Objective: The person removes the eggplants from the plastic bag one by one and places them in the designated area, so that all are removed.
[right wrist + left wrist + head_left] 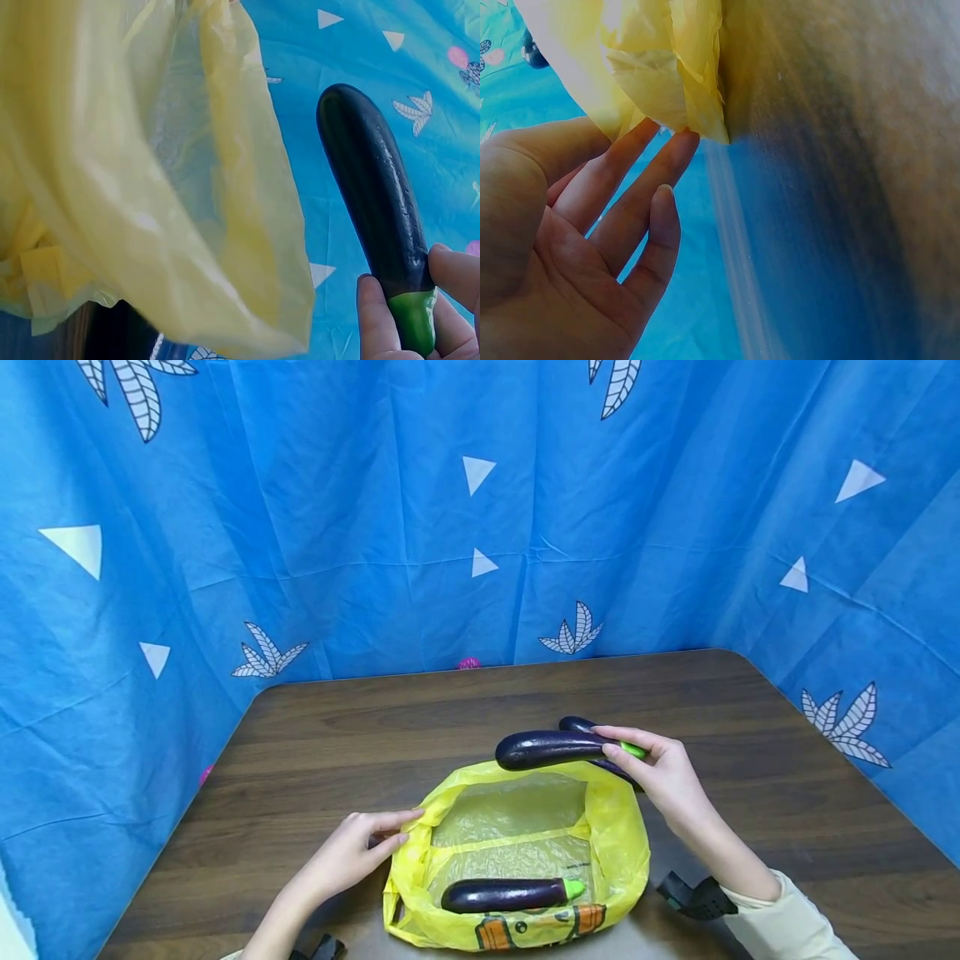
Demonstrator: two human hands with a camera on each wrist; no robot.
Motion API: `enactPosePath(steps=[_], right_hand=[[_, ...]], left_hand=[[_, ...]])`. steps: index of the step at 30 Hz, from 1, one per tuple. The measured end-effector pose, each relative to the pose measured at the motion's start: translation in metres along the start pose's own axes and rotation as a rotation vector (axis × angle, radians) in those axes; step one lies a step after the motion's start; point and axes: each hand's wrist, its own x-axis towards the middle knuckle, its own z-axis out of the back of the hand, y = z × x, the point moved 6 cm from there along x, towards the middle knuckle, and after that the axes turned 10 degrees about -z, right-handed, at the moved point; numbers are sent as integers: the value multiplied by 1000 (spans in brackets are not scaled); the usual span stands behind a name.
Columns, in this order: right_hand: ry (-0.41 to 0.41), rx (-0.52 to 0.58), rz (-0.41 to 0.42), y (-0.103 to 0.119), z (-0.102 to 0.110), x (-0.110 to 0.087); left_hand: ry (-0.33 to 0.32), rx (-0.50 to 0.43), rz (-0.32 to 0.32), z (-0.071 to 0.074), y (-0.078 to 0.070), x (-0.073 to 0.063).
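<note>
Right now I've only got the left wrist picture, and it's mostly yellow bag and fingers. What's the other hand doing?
Observer: The right hand is holding up a shiny eggplant, pinched near its green end.
Operator: Cool! Is anything inside the yellow bag?
Observer: Yes, a second eggplant lies in it on the side nearest the person.
Operator: Are there any more eggplants?
Observer: A third eggplant lies on the table just beyond the bag, partly hidden behind the one being held.
</note>
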Motion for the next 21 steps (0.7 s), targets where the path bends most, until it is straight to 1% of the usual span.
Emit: enactPosePath(steps=[7, 12, 21], right_hand=[[-9, 10, 8, 2, 4, 1], [-12, 24, 16, 2, 7, 2], [-63, 0, -31, -4, 17, 7]], left_hand=[[-2, -2, -3, 0, 0, 0], [-1, -5, 8, 0, -1, 0], [-3, 15, 7, 1, -1, 0]])
